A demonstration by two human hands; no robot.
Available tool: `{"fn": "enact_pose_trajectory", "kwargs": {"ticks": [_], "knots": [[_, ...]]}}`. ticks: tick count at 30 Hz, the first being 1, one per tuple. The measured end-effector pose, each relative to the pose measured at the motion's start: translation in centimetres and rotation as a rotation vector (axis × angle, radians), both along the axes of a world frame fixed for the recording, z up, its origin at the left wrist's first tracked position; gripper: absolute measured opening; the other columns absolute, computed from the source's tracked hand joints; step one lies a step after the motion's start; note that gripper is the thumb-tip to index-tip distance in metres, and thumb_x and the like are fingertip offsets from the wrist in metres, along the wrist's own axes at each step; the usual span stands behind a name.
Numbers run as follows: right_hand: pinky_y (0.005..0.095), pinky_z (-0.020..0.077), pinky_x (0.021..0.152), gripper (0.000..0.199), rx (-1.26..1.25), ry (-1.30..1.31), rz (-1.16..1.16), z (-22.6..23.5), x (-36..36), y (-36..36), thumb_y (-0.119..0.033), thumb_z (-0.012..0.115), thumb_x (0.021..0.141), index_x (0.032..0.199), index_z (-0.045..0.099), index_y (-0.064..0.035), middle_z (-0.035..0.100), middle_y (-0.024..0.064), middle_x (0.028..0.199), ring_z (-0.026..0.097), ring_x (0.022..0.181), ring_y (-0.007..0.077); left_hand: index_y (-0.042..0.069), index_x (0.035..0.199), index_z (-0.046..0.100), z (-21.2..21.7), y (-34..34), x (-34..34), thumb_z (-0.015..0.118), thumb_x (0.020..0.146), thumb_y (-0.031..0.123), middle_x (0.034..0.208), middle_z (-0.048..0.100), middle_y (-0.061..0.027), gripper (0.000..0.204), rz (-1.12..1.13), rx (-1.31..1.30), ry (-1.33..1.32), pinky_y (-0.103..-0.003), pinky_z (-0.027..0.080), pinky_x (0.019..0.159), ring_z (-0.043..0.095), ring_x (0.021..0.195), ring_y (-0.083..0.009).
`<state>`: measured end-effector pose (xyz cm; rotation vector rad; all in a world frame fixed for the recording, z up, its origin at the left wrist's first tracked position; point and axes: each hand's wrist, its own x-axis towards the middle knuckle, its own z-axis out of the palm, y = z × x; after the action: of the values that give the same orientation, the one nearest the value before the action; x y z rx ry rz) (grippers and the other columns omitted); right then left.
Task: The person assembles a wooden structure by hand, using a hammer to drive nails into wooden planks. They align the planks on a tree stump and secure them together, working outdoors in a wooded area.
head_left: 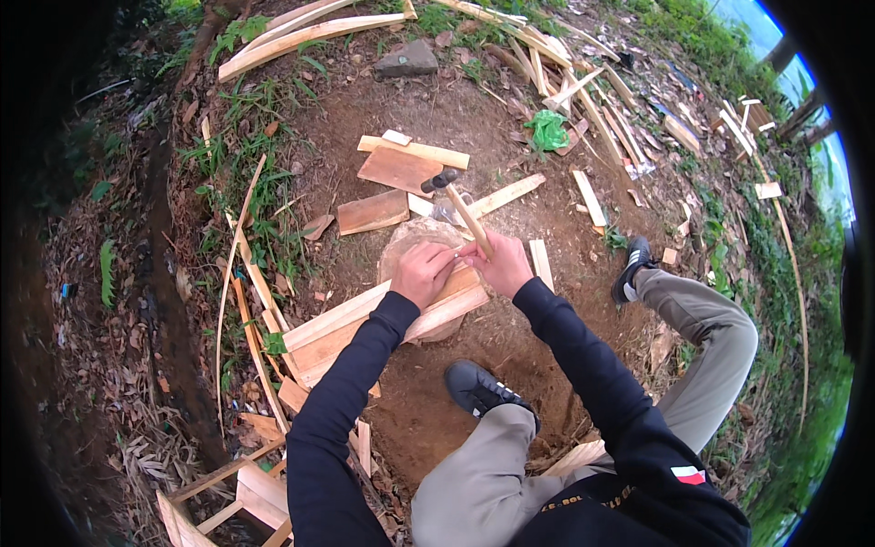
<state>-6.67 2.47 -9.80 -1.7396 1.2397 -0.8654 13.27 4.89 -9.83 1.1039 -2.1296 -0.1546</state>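
My right hand (500, 265) is closed round the wooden handle of a hammer (470, 217). Its dark head points up and away from me. Close beside it, my left hand (425, 274) has its fingers pinched together over the far end of a wooden piece made of long, pale boards (339, 333). The two hands' fingertips nearly meet, and whatever small thing is between them is too small to make out. Under the boards' far end is a tree stump (401, 244), partly hidden by my hands. A small clear plastic bag (447, 212) lies just beyond them.
Flat boards (374, 211) and a strip (506, 194) lie past the stump. A grey stone (406, 59), a green plastic bag (547, 130) and piled wood strips (606, 118) are farther off. A wooden frame (260, 497) stands at lower left. My shoe (483, 387) is near the stump.
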Motion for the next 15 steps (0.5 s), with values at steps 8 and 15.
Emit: {"fn": "enact_pose_trajectory", "kwargs": {"ticks": [8,15], "knots": [[0.0417,0.0509,0.074,0.032,-0.035,0.049,0.051,-0.5,-0.7,-1.5,-0.007,0.088,0.069,0.077,0.057,-0.004,0.058,0.0134,0.087,0.064,0.084,0.0351,0.005,0.096,0.069,-0.2,0.6,-0.2,0.075,0.083,0.006,0.093,0.068,-0.0076,0.015,0.047,-0.004,-0.05,-0.038,0.056,0.074,0.066,0.085,-0.0271],[0.0436,0.05,0.07,0.036,-0.157,0.136,0.053,0.2,-1.3,-1.4,-0.018,0.088,0.074,0.075,0.054,-0.0045,0.059,0.0139,0.082,0.063,0.078,0.0354,0.004,0.096,0.071,-0.4,0.1,-0.7,0.076,0.083,0.007,0.093,0.07,-0.0077,0.014,0.06,-0.048,-0.058,-0.038,0.056,0.072,0.067,0.083,-0.0266]]}}
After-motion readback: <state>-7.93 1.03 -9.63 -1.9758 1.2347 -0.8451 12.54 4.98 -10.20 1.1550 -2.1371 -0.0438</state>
